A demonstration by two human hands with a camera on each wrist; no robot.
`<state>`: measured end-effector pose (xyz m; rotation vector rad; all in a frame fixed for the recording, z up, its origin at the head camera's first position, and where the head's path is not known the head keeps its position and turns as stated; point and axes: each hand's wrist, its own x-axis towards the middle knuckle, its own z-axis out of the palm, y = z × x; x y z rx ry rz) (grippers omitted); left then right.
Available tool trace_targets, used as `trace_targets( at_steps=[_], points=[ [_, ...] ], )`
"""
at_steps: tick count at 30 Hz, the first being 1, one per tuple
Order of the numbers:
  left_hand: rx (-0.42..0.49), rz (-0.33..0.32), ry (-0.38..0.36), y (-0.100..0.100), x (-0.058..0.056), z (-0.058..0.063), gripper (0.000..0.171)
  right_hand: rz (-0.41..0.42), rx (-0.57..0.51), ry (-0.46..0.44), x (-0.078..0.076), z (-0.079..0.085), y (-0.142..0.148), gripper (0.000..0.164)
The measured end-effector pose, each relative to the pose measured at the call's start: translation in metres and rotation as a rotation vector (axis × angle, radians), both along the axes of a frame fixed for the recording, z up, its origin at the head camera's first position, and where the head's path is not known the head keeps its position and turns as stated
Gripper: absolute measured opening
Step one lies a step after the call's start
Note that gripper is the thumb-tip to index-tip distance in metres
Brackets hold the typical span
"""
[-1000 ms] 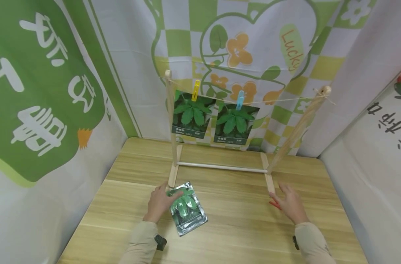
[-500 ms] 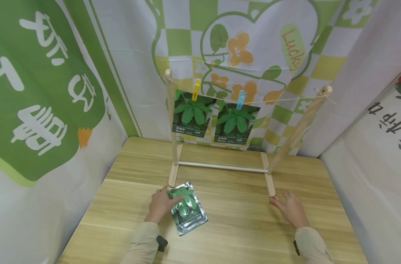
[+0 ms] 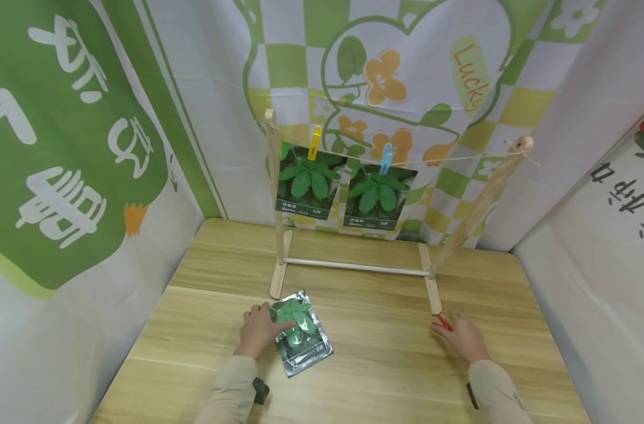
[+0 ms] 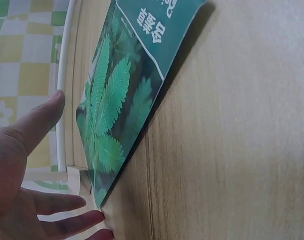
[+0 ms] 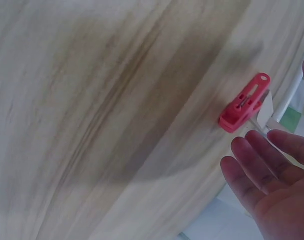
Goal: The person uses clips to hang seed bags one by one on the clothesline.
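A glossy seed packet (image 3: 302, 338) printed with green leaves lies slanted on the table. My left hand (image 3: 258, 331) is at its left edge, the thumb reaching over it. In the left wrist view the left fingers (image 4: 67, 222) are extended beside the packet's corner (image 4: 109, 115), with the thumb held apart. On the right, a red clothespin (image 5: 244, 102) lies on the wood by the rack's foot. My right hand (image 3: 463, 335) is beside it; in the right wrist view the fingers (image 5: 251, 167) are spread and do not grip the clothespin.
A wooden rack (image 3: 433, 291) stands at the back with a string across its posts. Two leaf-printed packets hang there, the left one (image 3: 308, 182) by a yellow clothespin (image 3: 314, 143), the right one (image 3: 377, 197) by a blue clothespin (image 3: 386, 159). A patterned curtain (image 3: 284, 65) hangs behind.
The right hand has shifted slightly around the red clothespin, which has turned and now lies closer to the rack's right foot. The left hand and its packet have hardly moved.
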<state>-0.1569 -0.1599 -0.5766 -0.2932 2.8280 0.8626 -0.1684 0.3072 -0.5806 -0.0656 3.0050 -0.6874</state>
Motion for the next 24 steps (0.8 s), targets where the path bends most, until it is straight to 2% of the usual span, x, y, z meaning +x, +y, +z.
trace_targets(
  at_steps=[5, 11, 19, 24],
  points=[
    [0.001, -0.01, -0.01, 0.0, -0.002, -0.002, 0.096, 0.02, 0.003, 0.018, -0.004, -0.008, 0.0, 0.057],
    [-0.009, -0.021, -0.004, 0.002, -0.004, -0.005, 0.095, 0.01, -0.009, -0.009, -0.008, -0.011, -0.002, 0.052],
    [-0.005, -0.039, 0.042, 0.005, -0.007, -0.008, 0.093, 0.002, -0.028, 0.017, -0.01, -0.015, -0.001, 0.019],
    [-0.023, -0.041, 0.042, 0.005, -0.009, -0.007, 0.09, -0.002, -0.032, 0.056, -0.009, -0.018, 0.0, 0.016]
  ],
)
